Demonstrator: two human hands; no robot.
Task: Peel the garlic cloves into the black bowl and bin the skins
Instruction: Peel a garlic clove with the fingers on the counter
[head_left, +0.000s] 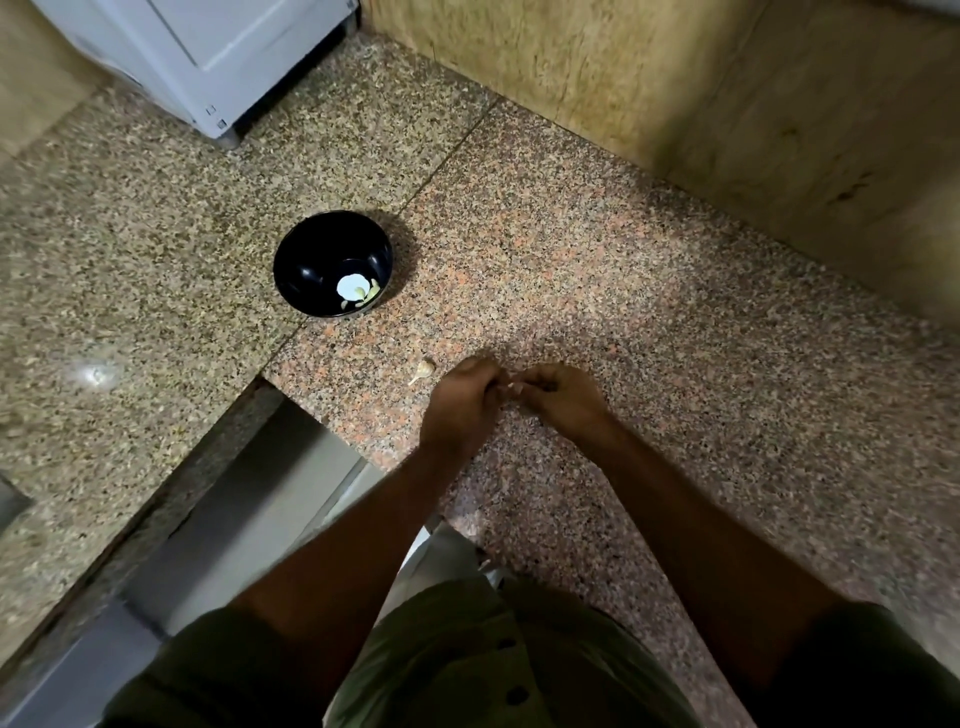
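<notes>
A black bowl (332, 262) stands on the granite counter (623, 270), with a pale peeled clove or two lying low inside it. One unpeeled garlic clove (424, 370) lies on the counter just left of my hands. My left hand (460, 400) and my right hand (558, 397) meet fingertip to fingertip above the counter. Between them they pinch a small garlic clove (514, 387), which the fingers mostly hide.
A grey-white appliance (197, 57) sits at the back left corner. A yellowish wall (675, 93) runs along the back right. The counter steps back at its front left edge above a metal strip (249, 499). No bin shows.
</notes>
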